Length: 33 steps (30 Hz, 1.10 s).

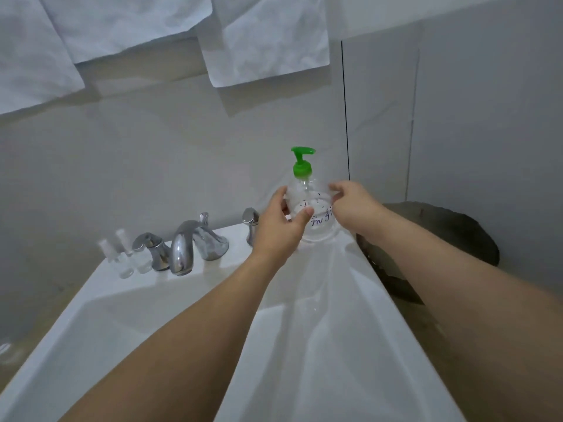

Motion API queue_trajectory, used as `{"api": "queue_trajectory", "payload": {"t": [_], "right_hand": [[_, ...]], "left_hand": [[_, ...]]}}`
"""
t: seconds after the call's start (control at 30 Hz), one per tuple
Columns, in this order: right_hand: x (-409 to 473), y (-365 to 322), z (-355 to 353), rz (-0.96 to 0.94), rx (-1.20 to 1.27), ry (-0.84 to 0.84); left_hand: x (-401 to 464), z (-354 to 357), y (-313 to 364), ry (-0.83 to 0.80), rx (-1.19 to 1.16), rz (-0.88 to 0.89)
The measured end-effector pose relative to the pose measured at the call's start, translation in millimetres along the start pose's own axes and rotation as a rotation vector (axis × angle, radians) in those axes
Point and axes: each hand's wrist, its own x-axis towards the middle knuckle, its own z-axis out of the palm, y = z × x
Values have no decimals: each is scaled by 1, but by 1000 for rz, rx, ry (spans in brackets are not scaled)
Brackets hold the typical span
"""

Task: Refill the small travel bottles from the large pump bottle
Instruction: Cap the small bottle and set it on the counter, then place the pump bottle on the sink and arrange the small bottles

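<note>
The left hand (281, 226) and right hand (355, 205) clasp the clear pump bottle (310, 205), upright right of the faucet (185, 245). The travel bottles (126, 257) left of the faucet seem capped, so no refilling has started.

White sink ledge (304, 284), pump bottle (307, 208) upright, two travel bottles (128, 257) beside chrome faucet (189, 245)
</note>
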Motion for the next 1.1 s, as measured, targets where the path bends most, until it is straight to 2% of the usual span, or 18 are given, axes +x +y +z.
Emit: {"api": "queue_trajectory", "payload": {"t": [0.3,0.57,0.73,0.9,1.1], "right_hand": [[22,23,10,0,-16,13],[1,9,14,70,4,7],[-26,-1,2,84,-83,16],[-54,-19,-12,62,-149,9],[-88,-74,-29,-14,-152,48]], "left_hand": [[15,15,-44,-47,3,-54],[7,18,-22,-55,-127,-194],[-16,9,-4,-75,-4,-246],[-42,-14,25,-120,138,-230],[-55,-60,84,-110,191,-93]]}}
